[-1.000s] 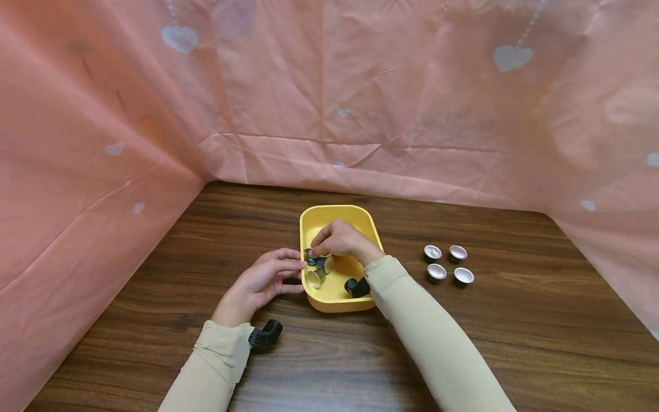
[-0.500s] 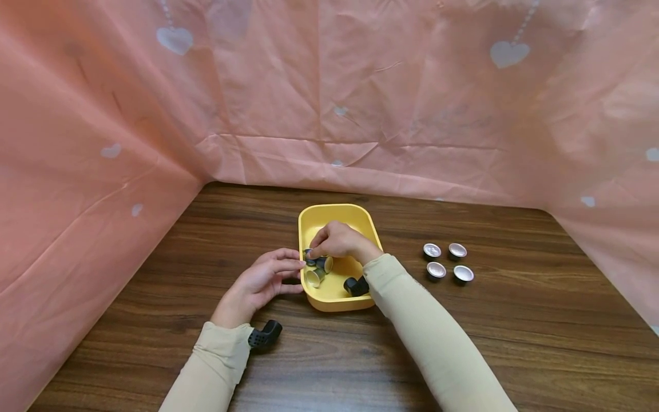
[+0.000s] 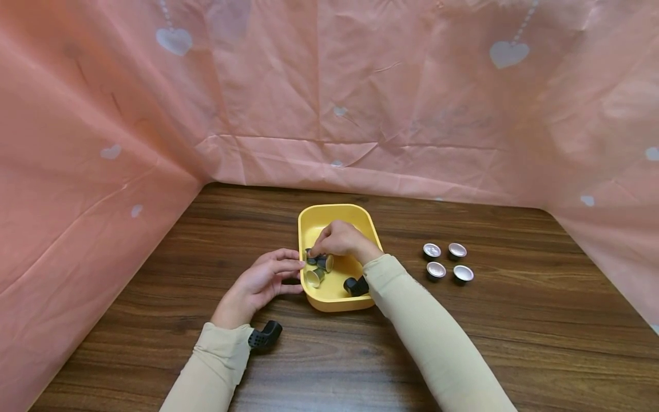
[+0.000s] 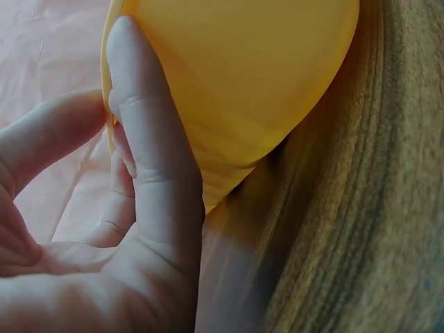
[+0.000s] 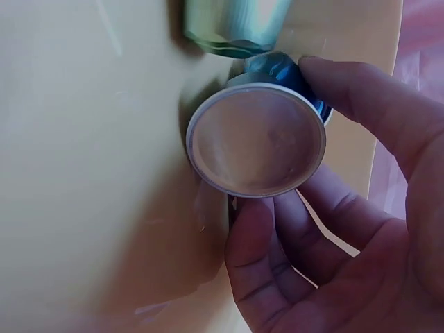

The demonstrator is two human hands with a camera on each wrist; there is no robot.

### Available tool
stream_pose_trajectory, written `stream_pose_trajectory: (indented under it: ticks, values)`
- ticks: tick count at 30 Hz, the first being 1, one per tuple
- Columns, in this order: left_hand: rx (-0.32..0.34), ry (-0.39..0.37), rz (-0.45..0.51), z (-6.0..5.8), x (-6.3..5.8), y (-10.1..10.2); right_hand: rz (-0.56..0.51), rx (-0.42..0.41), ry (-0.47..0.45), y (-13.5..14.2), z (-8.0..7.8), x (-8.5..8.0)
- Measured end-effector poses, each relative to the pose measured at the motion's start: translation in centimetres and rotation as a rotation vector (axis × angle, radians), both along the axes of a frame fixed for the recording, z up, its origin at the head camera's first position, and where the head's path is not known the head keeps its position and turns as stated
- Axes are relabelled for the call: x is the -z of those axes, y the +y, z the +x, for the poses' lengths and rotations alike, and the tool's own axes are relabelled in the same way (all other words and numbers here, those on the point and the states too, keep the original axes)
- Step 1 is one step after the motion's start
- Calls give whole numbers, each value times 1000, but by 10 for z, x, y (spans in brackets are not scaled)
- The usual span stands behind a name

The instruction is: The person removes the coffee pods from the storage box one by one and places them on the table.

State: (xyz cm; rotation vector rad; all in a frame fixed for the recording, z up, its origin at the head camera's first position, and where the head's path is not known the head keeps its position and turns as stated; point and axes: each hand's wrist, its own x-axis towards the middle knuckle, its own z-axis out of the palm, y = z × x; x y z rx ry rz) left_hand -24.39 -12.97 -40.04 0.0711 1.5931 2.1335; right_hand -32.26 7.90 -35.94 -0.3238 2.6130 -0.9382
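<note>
The left hand (image 3: 259, 281) lays straightish fingers on the yellow box (image 3: 340, 306) at nine o'clock; too light a touch could let it slide. Just inside, a blue pod (image 5: 279, 68) sits pinched by the right hand (image 3: 342, 238), where a second pod (image 5: 257, 142), at its four o'clock, could knock it loose.

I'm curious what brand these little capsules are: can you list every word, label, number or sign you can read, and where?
No word, brand or number is readable.
Nearest capsule lid, right wrist view: no legible print.
Four capsules outside: too small to read.
Yellow container: no lettering visible.
Pink backdrop: pale hearts, no letters.
</note>
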Motion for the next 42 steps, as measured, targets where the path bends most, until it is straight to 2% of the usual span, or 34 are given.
stream_pose_trajectory:
  ticks: [6, 14, 17, 24, 33, 42]
  values:
    - [-2, -6, 1, 0, 0, 0, -109, 54, -18, 0, 0, 0]
    - [0, -5, -3, -1, 0, 0, -428, 190, -54, -3, -1, -2]
    - [1, -4, -5, -2, 0, 0, -499, 226, -53, -4, -2, -3]
    - [-3, -2, -6, -1, 0, 0, -549, 259, -43, -5, -4, -5]
    - [-2, 5, -5, 0, -1, 0, -606, 260, -45, -3, -4, -5]
    - [-8, 7, -5, -1, 2, 0, -731, 262, -75, -2, -5, -4]
